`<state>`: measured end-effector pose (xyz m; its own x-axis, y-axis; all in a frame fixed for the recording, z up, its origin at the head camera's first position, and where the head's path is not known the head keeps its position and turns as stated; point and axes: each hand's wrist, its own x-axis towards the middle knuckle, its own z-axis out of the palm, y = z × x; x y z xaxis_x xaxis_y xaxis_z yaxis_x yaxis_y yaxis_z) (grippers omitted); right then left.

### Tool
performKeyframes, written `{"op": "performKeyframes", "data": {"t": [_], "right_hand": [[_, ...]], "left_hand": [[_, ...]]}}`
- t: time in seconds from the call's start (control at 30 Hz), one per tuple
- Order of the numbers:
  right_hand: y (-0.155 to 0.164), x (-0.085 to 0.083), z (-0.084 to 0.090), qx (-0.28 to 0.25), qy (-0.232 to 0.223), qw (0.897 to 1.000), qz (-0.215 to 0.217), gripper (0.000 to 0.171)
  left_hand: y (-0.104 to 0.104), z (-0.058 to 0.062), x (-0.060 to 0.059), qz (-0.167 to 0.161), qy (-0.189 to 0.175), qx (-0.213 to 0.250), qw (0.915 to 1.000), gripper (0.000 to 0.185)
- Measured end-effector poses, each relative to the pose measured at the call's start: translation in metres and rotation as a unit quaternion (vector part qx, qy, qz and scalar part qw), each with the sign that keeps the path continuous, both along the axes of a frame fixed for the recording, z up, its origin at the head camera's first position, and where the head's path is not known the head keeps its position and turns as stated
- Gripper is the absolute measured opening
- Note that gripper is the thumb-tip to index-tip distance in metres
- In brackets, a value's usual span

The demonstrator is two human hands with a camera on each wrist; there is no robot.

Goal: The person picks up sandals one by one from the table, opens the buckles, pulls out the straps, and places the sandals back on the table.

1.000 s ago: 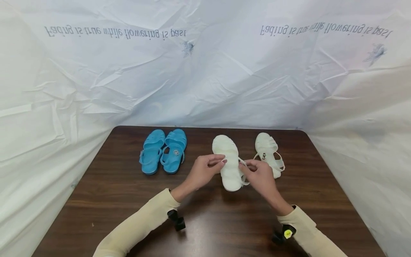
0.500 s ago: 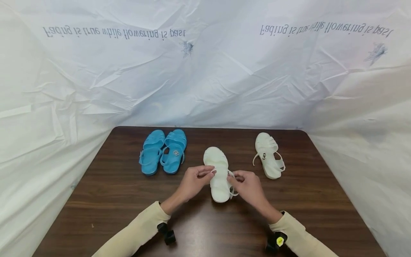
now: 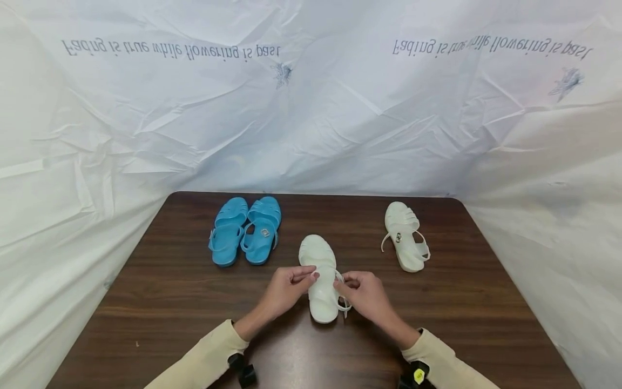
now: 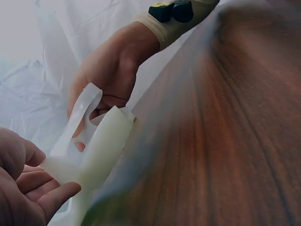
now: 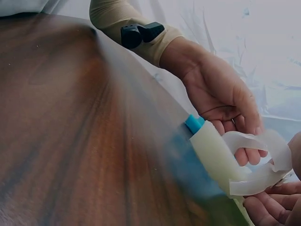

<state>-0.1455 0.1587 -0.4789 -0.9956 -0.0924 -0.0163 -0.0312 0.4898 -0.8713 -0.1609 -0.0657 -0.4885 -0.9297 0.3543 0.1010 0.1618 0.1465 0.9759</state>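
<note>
A white jelly sandal (image 3: 320,275) lies toe-away on the dark wooden table (image 3: 170,292), near the front middle. My left hand (image 3: 288,289) pinches its strap on the left side; in the left wrist view the fingers (image 4: 33,186) hold the pale strap (image 4: 77,127). My right hand (image 3: 365,294) pinches the strap loop on the right side, seen close in the right wrist view as a white band (image 5: 256,162) by my fingers (image 5: 270,209). The matching white sandal (image 3: 405,235) lies apart at the back right.
A pair of blue sandals (image 3: 247,229) sits side by side at the back left. White crinkled sheeting (image 3: 311,108) with mirrored printed text walls the table on three sides. Bare wood lies between the sandals and along the front edge.
Both hands have drawn the white sandal toward me and slightly left, away from its mate. The grip on the straps stays the same.
</note>
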Motion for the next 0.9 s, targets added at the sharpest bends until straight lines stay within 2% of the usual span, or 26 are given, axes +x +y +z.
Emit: {"op": "performKeyframes", "data": {"t": [0.3,0.47,0.67,0.77,0.9], "right_hand": [[-0.002,0.003,-0.007,0.02,-0.017,0.999,0.019,0.019],[0.0,0.004,-0.008,0.002,-0.03,0.999,0.036,0.024],[0.003,0.005,-0.008,-0.016,-0.035,0.998,0.048,0.028],[0.003,0.006,-0.008,-0.022,-0.049,0.997,0.047,0.031],[0.005,0.008,-0.009,-0.048,-0.065,0.996,0.049,0.037]], "left_hand": [[-0.001,-0.007,0.004,0.011,0.023,-0.044,0.9987,0.029],[-0.001,-0.011,0.005,0.011,0.029,-0.054,0.998,0.028],[0.0,-0.008,0.005,0.017,0.035,-0.069,0.9968,0.026],[0.002,-0.005,0.002,0.024,0.068,-0.104,0.9919,0.025],[0.009,0.004,-0.001,0.011,0.145,-0.152,0.9777,0.026]]}}
